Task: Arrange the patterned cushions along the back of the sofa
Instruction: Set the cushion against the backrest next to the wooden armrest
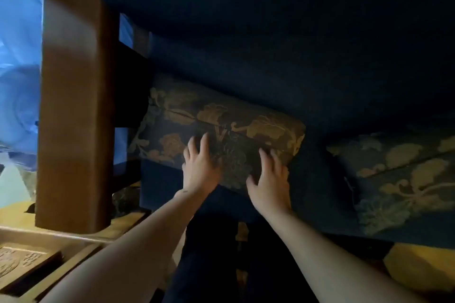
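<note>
A dark blue cushion with a gold floral pattern (221, 120) leans against the dark blue sofa back (295, 56), close to the wooden armrest. My left hand (200, 167) lies flat on its front face, fingers spread. My right hand (269, 184) rests on its lower right part, fingers also apart. Neither hand is closed around the cushion. A second cushion with the same pattern (403, 179) sits to the right on the seat, apart from the first, its right side cut off by the frame edge.
A broad brown wooden armrest (71, 106) stands at the left of the sofa. Beyond it is bright blue-white fabric (19, 69). A carved wooden surface (22, 263) lies at lower left. The sofa seat (320, 192) is dark between the cushions.
</note>
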